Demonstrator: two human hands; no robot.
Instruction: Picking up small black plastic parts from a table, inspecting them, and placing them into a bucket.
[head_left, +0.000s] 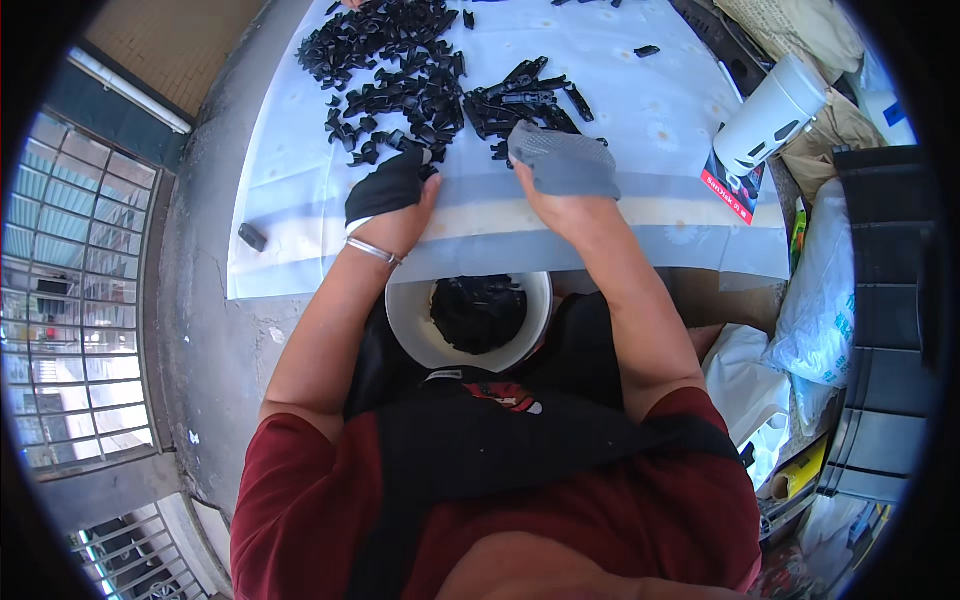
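My left hand, in a black fingerless-looking glove with a bracelet at the wrist, is curled closed at the near edge of a heap of small black plastic clips. What its fingers hold is lost against the black pieces. In a grey glove, my right hand is bent closed beside a smaller pile of longer black plastic parts; its fingertips are hidden under the hand. Both hands rest over the near part of the white-covered table. Below the table edge, a white bucket holds black pieces.
A white cylindrical container stands at the right edge on a red and black card. One black piece lies at the left corner, another far right. Plastic bags and a black crate crowd the right side.
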